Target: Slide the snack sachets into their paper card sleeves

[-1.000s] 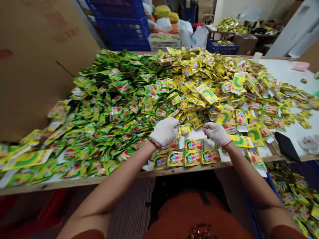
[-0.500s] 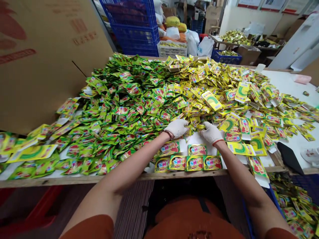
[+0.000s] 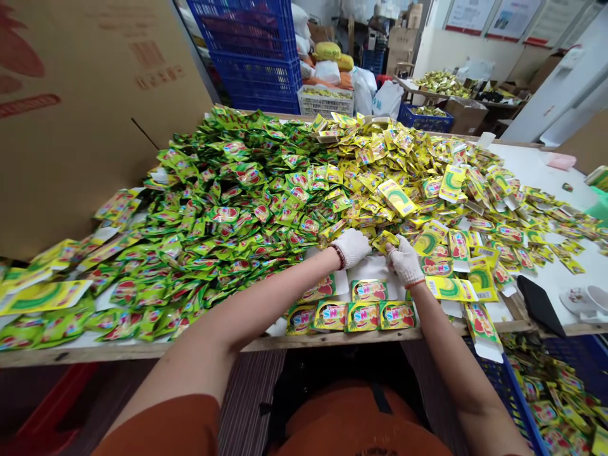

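Observation:
My left hand [image 3: 352,248], in a white knit glove, is closed at the front of the pile where green sachets [image 3: 237,209] meet yellow sachets [image 3: 380,158]. Its fingertips point away from me, and what they hold, if anything, is hidden. Just to its right, my right hand [image 3: 406,262], also gloved, pinches a small yellow sachet [image 3: 386,240] between thumb and fingers. Between my wrists, flat printed packs [image 3: 369,291] lie face up on the white tabletop, with a row of several more packs [image 3: 363,316] along the front edge.
A large cardboard box [image 3: 85,145] stands at the left. Yellow cartons [image 3: 451,288] lie beside my right wrist. Farther right are a black phone-like object [image 3: 540,305] and a white cup [image 3: 583,299]. Below it, a blue crate [image 3: 517,396] holds packets. Blue crates [image 3: 251,57] are stacked behind.
My right hand has lifted a yellow sachet slightly from the pile's front and turned its fingers upward. My left hand has shifted a little right, its fingers curling in. The view has moved slightly.

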A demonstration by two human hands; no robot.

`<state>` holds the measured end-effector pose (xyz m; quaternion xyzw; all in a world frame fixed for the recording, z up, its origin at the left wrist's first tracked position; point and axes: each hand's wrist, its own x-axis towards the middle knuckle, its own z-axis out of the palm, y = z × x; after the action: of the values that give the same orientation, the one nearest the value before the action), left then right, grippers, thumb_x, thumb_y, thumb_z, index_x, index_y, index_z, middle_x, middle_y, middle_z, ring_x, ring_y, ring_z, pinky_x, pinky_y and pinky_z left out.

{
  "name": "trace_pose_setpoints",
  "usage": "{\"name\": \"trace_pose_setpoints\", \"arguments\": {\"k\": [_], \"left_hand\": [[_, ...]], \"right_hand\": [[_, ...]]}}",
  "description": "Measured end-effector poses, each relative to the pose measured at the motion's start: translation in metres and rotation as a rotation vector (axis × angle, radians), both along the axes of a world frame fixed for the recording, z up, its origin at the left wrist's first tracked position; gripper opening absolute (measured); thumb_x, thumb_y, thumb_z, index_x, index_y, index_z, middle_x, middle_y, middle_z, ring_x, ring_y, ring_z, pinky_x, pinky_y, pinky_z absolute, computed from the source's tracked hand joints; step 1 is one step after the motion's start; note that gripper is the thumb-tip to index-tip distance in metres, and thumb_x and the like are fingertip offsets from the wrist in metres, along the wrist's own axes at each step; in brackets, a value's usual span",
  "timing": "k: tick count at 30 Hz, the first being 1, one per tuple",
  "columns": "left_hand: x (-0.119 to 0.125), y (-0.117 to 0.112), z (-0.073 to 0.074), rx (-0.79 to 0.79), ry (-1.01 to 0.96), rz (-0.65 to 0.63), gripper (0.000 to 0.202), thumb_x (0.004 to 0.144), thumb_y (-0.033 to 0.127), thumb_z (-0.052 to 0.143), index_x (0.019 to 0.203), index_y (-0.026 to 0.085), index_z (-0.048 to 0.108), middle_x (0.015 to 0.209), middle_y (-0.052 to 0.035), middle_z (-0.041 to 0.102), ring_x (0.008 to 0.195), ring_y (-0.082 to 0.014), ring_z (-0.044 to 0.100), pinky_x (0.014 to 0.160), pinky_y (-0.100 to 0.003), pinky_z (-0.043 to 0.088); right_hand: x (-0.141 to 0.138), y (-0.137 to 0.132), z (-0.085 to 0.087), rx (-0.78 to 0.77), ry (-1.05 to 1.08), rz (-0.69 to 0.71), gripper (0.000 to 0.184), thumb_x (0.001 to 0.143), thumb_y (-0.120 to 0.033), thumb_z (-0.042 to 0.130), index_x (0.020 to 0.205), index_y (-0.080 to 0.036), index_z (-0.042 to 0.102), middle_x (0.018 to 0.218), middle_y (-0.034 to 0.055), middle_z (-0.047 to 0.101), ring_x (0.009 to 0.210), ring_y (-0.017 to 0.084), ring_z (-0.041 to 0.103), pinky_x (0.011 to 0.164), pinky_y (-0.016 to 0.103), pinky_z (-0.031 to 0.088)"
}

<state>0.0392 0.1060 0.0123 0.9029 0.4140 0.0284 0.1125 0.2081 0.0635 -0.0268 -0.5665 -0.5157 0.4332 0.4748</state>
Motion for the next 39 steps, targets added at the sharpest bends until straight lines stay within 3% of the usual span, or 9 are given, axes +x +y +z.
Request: {"name": "trace_pose_setpoints", "arguments": {"k": [5, 10, 15, 20, 25, 30, 34, 37, 39], "left_hand": [[-0.004, 0.015, 0.001, -0.062, -0.168, 0.009, 0.015, 0.068, 0.010, 0.068, 0.056, 0.017, 0.063, 0.081, -0.0138, 0.069, 0.093, -0.0291, 0.063, 0.084, -0.038, 0.040], [-0.024, 0.018, 0.011, -0.135, -0.484, 0.166, 0.011, 0.065, 0.011, 0.065, 0.072, 0.020, 0.066, 0.071, -0.0020, 0.063, 0.076, -0.0193, 0.058, 0.074, -0.030, 0.042], [-0.028, -0.011, 0.004, -0.318, -0.867, 0.391, 0.029, 0.072, 0.019, 0.063, 0.101, 0.015, 0.065, 0.066, 0.0029, 0.060, 0.061, -0.0127, 0.055, 0.059, -0.023, 0.044], [-0.022, -0.041, -0.006, -0.464, -1.162, 0.572, 0.015, 0.071, 0.027, 0.066, 0.081, 0.016, 0.065, 0.065, 0.0011, 0.060, 0.057, -0.0107, 0.053, 0.053, -0.022, 0.044], [-0.013, -0.056, -0.010, -0.575, -1.373, 0.709, 0.026, 0.068, 0.031, 0.071, 0.087, 0.016, 0.063, 0.067, 0.0015, 0.059, 0.055, -0.0103, 0.053, 0.051, -0.022, 0.045], [-0.013, -0.064, 0.003, -0.695, -1.467, 0.706, 0.029, 0.063, 0.026, 0.078, 0.087, 0.015, 0.066, 0.065, 0.0016, 0.061, 0.055, -0.0087, 0.051, 0.049, -0.020, 0.041], [-0.017, -0.069, 0.014, -0.851, -1.507, 0.662, 0.033, 0.063, 0.023, 0.080, 0.092, 0.014, 0.066, 0.077, -0.0035, 0.068, 0.062, -0.0124, 0.060, 0.054, -0.023, 0.048], [-0.018, -0.070, 0.013, -0.997, -1.501, 0.621, 0.028, 0.061, 0.017, 0.080, 0.084, 0.011, 0.065, 0.079, -0.0078, 0.069, 0.067, -0.0161, 0.065, 0.058, -0.027, 0.053], [-0.018, -0.070, 0.008, -1.044, -1.513, 0.623, 0.024, 0.061, 0.014, 0.079, 0.079, 0.012, 0.063, 0.072, -0.0044, 0.066, 0.062, -0.0139, 0.063, 0.056, -0.026, 0.053]], "right_hand": [[0.004, -0.004, 0.004, -0.001, 0.081, 0.045, 0.038, 0.072, -0.049, 0.071, 0.090, -0.022, 0.051, 0.062, -0.0048, 0.058, 0.043, 0.007, 0.038, 0.042, 0.022, 0.033], [0.006, -0.012, 0.012, 0.011, 0.217, 0.116, 0.053, 0.061, -0.047, 0.083, 0.098, -0.020, 0.057, 0.071, -0.0034, 0.060, 0.052, 0.007, 0.042, 0.046, 0.021, 0.036], [0.001, -0.016, 0.019, -0.047, 0.273, 0.231, 0.050, 0.069, -0.059, 0.074, 0.095, -0.020, 0.059, 0.060, -0.0057, 0.049, 0.047, 0.007, 0.034, 0.042, 0.021, 0.025], [-0.007, -0.022, 0.036, -0.069, 0.057, 0.249, 0.044, 0.064, -0.051, 0.077, 0.088, -0.016, 0.063, 0.052, -0.0066, 0.047, 0.046, 0.007, 0.034, 0.043, 0.022, 0.025], [-0.005, -0.029, 0.048, -0.171, -0.099, 0.294, 0.037, 0.064, -0.051, 0.074, 0.070, -0.017, 0.061, 0.045, -0.0070, 0.043, 0.043, 0.007, 0.034, 0.041, 0.022, 0.023], [-0.004, -0.029, 0.045, -0.172, -0.148, 0.314, 0.028, 0.066, -0.044, 0.071, 0.075, -0.017, 0.065, 0.045, -0.0071, 0.045, 0.042, 0.008, 0.034, 0.039, 0.022, 0.023], [-0.006, -0.027, 0.040, -0.187, -0.050, 0.267, 0.025, 0.066, -0.041, 0.070, 0.069, -0.019, 0.058, 0.041, -0.0089, 0.039, 0.039, 0.007, 0.029, 0.038, 0.022, 0.020], [-0.007, -0.025, 0.037, -0.141, -0.057, 0.223, 0.027, 0.065, -0.042, 0.071, 0.071, -0.018, 0.060, 0.042, -0.0085, 0.042, 0.040, 0.007, 0.031, 0.039, 0.021, 0.022], [-0.007, -0.026, 0.037, -0.106, -0.099, 0.203, 0.028, 0.065, -0.042, 0.072, 0.076, -0.017, 0.063, 0.045, -0.0076, 0.045, 0.042, 0.008, 0.035, 0.040, 0.022, 0.025]]}}
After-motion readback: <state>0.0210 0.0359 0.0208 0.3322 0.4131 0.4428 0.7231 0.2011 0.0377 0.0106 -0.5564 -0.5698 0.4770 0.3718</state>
